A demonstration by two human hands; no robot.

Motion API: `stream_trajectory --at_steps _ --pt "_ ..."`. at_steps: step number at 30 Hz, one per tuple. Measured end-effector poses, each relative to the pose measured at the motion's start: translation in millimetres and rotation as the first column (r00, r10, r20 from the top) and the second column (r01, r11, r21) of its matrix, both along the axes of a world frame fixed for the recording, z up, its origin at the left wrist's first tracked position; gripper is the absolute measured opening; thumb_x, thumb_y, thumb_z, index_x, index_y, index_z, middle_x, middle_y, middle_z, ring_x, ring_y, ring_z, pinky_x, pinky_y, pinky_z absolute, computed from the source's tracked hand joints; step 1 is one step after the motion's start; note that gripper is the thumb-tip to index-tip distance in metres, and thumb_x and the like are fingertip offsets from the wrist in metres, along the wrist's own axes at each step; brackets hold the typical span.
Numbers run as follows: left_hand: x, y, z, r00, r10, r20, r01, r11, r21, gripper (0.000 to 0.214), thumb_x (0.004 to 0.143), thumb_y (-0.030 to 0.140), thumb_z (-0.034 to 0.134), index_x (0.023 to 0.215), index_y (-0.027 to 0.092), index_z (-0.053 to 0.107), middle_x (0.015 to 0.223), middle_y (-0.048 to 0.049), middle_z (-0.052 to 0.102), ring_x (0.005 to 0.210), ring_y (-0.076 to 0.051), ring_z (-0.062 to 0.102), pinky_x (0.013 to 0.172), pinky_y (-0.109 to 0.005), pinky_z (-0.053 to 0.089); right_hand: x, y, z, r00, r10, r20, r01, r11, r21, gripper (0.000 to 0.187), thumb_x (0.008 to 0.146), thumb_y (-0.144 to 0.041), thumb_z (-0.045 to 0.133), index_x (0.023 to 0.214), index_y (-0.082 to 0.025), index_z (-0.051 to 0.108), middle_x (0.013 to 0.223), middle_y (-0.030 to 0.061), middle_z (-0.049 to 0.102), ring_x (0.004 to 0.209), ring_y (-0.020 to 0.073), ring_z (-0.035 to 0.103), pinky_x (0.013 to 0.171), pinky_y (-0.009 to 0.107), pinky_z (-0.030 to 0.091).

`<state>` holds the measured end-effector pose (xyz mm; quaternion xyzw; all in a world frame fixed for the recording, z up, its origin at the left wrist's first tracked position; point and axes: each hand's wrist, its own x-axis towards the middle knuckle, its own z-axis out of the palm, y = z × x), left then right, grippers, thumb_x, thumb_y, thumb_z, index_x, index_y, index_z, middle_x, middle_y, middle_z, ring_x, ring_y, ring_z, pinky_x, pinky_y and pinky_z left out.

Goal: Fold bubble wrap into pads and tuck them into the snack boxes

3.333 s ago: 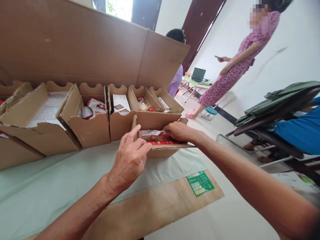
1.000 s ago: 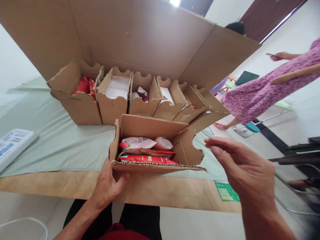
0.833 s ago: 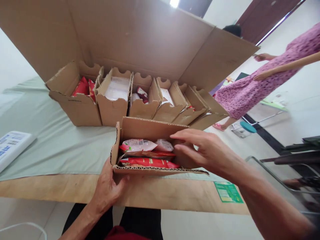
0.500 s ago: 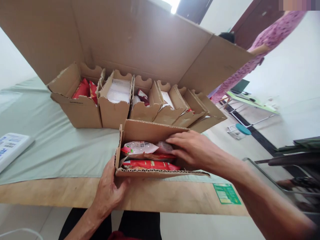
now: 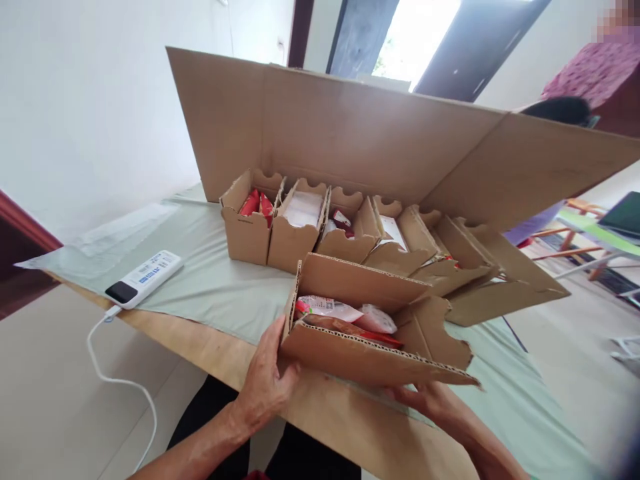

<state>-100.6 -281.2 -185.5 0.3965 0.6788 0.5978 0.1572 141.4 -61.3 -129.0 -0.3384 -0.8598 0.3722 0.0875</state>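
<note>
A small open cardboard box (image 5: 370, 357) sits tilted at the table's front edge, a white printed packet (image 5: 330, 308), a clear bag (image 5: 377, 319) and a red packet (image 5: 383, 339) inside it. My left hand (image 5: 267, 380) grips the box's left end, thumb on the near side. Low at the near right side, my right hand (image 5: 433, 400) holds the box from below; part of its fingers is hidden under it. Behind stands a row of similar cardboard boxes (image 5: 250, 237), with red packets (image 5: 257, 203) in the leftmost and white material (image 5: 303, 208) in the one beside it.
A tall cardboard screen (image 5: 350, 133) stands behind the row. To the left, a white device (image 5: 150, 277) with a cable (image 5: 95, 353) lies on the green cloth (image 5: 210, 293). A person in a pink patterned top (image 5: 595, 73) is at the far right, near a green-topped table (image 5: 590, 227).
My right hand has come out of the box and moved down to its near underside. The view has swung left, and the packets inside the box sit slightly differently.
</note>
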Motion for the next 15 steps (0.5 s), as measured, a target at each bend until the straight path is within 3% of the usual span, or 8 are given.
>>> stream_trajectory --at_steps 4,7,9,10,12,15 --pt "-12 -15 -5.0 0.983 0.106 0.151 -0.103 0.994 -0.025 0.059 0.084 0.021 0.059 0.142 0.016 0.052 0.133 -0.0153 0.064 0.13 -0.033 0.058 0.108 -0.049 0.049 -21 -6 10.7 0.999 0.045 0.025 -0.038 0.975 -0.221 0.071 0.066 -0.083 0.07 0.097 -0.019 0.076 0.09 0.0142 0.074 0.104 0.0409 0.066 0.098 0.053 0.053" --pt "-50 -26 3.5 0.947 0.229 0.224 -0.227 0.973 -0.039 0.059 0.081 0.021 0.058 0.14 0.016 0.054 0.131 -0.013 0.066 0.126 -0.032 0.06 0.103 -0.046 0.052 -48 -23 15.7 0.998 0.062 -0.029 -0.068 0.944 -0.324 0.082 0.062 -0.082 0.074 0.115 -0.019 0.072 0.099 0.0146 0.073 0.11 0.0397 0.064 0.099 0.051 0.052" --pt "-83 -29 14.3 0.919 0.324 0.223 -0.335 0.942 0.012 0.059 0.084 0.024 0.058 0.142 0.019 0.052 0.137 -0.0115 0.064 0.128 -0.03 0.059 0.109 -0.045 0.048 -78 -38 15.3 0.987 0.102 -0.12 -0.141 0.912 -0.384 0.09 0.062 -0.078 0.077 0.128 -0.02 0.064 0.108 0.0141 0.071 0.11 0.0367 0.063 0.097 0.048 0.053" --pt "-98 -30 20.0 0.901 0.38 0.21 -0.397 0.917 0.044 0.059 0.086 0.026 0.059 0.144 0.02 0.051 0.142 -0.0117 0.06 0.132 -0.03 0.057 0.114 -0.046 0.044 -94 -44 14.7 0.978 0.148 -0.15 -0.197 0.893 -0.406 0.087 0.063 -0.075 0.077 0.129 -0.019 0.063 0.11 0.0137 0.071 0.108 0.0349 0.064 0.094 0.046 0.053" --pt "-118 -33 28.7 0.853 0.487 0.186 -0.508 0.857 0.087 0.063 0.089 0.033 0.063 0.149 0.022 0.046 0.154 -0.0128 0.05 0.141 -0.03 0.049 0.121 -0.046 0.035 -126 -54 14.1 0.962 0.244 -0.125 -0.273 0.888 -0.37 0.064 0.071 -0.063 0.075 0.117 -0.019 0.067 0.106 0.0122 0.071 0.1 0.0314 0.066 0.088 0.043 0.054" --pt "-115 -42 29.2 0.825 0.521 0.217 -0.543 0.838 0.054 0.067 0.092 0.044 0.064 0.153 0.027 0.042 0.161 -0.0116 0.042 0.147 -0.031 0.043 0.123 -0.048 0.032 -162 -57 15.6 0.965 0.26 0.034 -0.256 0.962 -0.096 0.023 0.076 -0.04 0.068 0.087 -0.02 0.069 0.09 0.0098 0.072 0.083 0.0277 0.064 0.077 0.04 0.053"
